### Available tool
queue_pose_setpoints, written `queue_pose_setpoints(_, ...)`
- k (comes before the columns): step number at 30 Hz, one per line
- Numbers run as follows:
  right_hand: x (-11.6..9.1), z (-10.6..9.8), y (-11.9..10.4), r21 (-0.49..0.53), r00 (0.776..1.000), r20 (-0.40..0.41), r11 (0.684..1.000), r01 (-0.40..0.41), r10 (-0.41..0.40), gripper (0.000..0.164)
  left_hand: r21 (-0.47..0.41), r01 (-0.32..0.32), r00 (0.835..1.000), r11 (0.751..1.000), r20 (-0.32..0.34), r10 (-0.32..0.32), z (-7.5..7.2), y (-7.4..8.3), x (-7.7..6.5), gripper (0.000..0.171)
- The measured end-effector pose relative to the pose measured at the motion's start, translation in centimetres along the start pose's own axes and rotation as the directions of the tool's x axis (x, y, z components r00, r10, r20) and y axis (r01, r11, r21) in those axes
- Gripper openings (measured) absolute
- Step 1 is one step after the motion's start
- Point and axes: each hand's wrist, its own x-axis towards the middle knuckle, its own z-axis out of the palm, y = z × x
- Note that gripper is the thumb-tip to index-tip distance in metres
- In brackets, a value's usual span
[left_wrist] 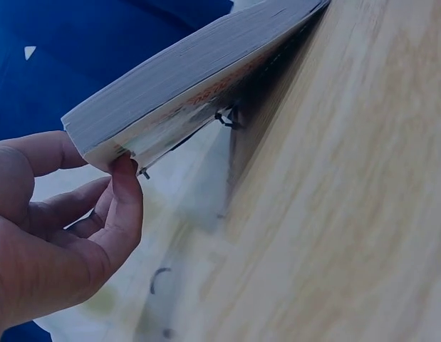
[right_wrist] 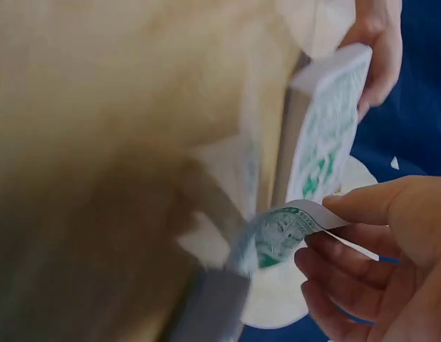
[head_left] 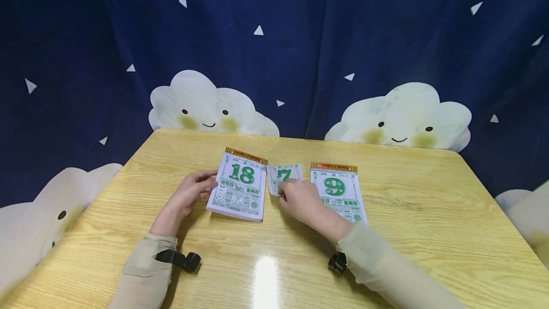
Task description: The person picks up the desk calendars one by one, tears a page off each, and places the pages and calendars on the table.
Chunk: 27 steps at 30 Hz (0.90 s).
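A thick tear-off calendar (head_left: 239,190) with a green 18 lies tilted on the left, its near edge raised off the table. My left hand (head_left: 188,195) pinches its left edge; in the left wrist view, thumb and fingers grip one corner of the page block (left_wrist: 184,82). Between the two calendars, my right hand (head_left: 302,199) pinches a single calendar sheet (head_left: 276,175) printed with a green 7. This sheet (right_wrist: 284,231) bends in a curve from the fingertips in the right wrist view. A second calendar (head_left: 333,187) showing 9 sits to the right, partly hidden behind my right forearm.
The calendars lie on a light wooden table (head_left: 429,213). Behind it hangs a dark blue curtain (head_left: 300,37) with white triangles and smiling clouds. Each wrist wears a black strap with a small camera (head_left: 193,261).
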Motion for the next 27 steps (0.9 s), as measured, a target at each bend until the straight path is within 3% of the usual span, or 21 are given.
queue_pose_setpoints(5,-0.1,1.2,-0.8,0.035,0.993,0.119,0.999,-0.011,0.007,0.009,0.016,-0.005,1.0,1.0,0.013,0.005,-0.1,-0.1,-0.1,0.05)
queue_pose_setpoints(13,-0.2,1.6,-1.5,0.063,0.959,0.282,0.998,-0.006,-0.012,0.026,0.016,0.0,1.0,1.0,-0.002,0.0,-0.5,-0.3,0.1,0.051)
queue_pose_setpoints(22,-0.1,1.4,-2.2,0.091,0.937,0.339,0.994,0.053,-0.081,0.02,0.042,0.018,1.0,0.999,-0.02,-0.017,-1.3,-0.2,-0.1,0.052)
queue_pose_setpoints(27,-0.1,1.6,-2.3,0.114,0.935,0.346,0.993,0.043,-0.08,0.021,0.169,0.071,0.995,0.983,-0.078,-0.059,-0.9,0.0,-0.2,0.05)
